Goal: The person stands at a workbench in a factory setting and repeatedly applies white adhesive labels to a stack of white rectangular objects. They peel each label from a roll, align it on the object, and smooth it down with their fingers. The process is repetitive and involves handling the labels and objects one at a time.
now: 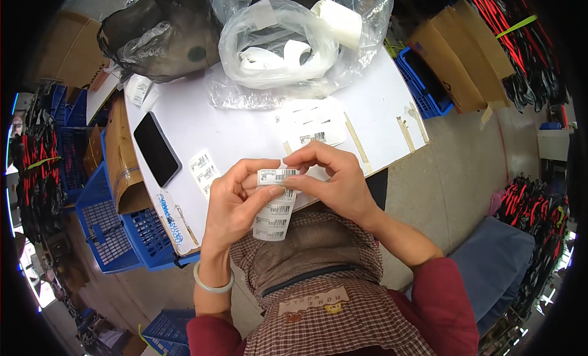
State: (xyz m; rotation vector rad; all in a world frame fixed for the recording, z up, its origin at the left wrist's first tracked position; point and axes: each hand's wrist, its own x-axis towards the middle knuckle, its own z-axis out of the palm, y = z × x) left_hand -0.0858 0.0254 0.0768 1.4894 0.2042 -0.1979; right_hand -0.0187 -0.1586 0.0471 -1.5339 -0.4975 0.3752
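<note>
A strip of white barcode labels (273, 223) hangs between my hands in front of the table's near edge, its lower end over my checked apron. My left hand (236, 194) pinches the strip near its top, thumb across the front. From the right, my right hand (327, 178) closes thumb and forefinger on the strip's upper right edge. Just beyond my hands, more barcode label sheets (315, 126) lie on the white table (239, 129). Another label strip (202, 169) rests flat to the left of my left hand.
A dark phone (157, 149) lies on the table's left side. At the back are a black plastic bag (162, 41), a clear bag (275, 25) holding white label strips, and a white roll (339, 22). Blue crates (107, 224) and cardboard boxes (459, 56) flank the table.
</note>
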